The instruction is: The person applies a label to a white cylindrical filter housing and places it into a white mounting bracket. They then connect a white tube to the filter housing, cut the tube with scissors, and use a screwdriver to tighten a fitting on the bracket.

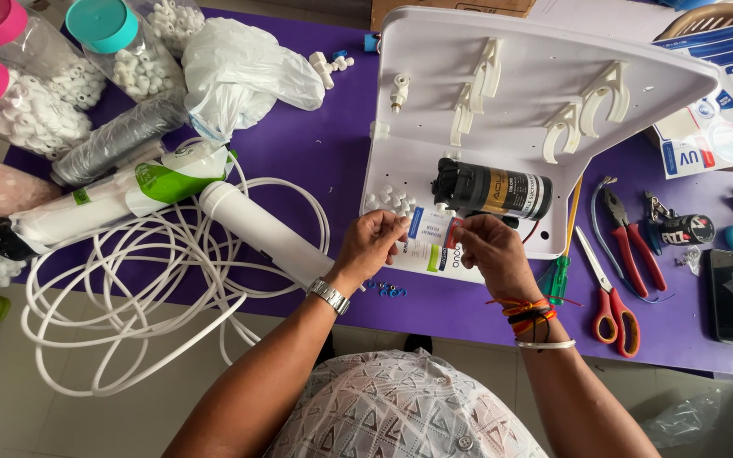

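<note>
My left hand (372,243) and my right hand (489,251) both grip a white cylindrical filter cartridge (430,242) with a blue, red and green label, lying across the front lip of a white plastic housing panel (519,93). The fingertips of both hands pinch near the cartridge's upper side. Just behind it a black pump with a gold label (494,191) sits on the panel, with several small white fittings (388,199) to its left. A steel watch is on my left wrist, coloured bangles on my right.
A purple table (316,144) holds coiled white tubing (146,280), white filter cylinders (256,229), jars of white fittings (142,64), red-handled pliers (634,246), red scissors (612,309), a green screwdriver (560,276), a phone (730,297) and small blue clips (388,291).
</note>
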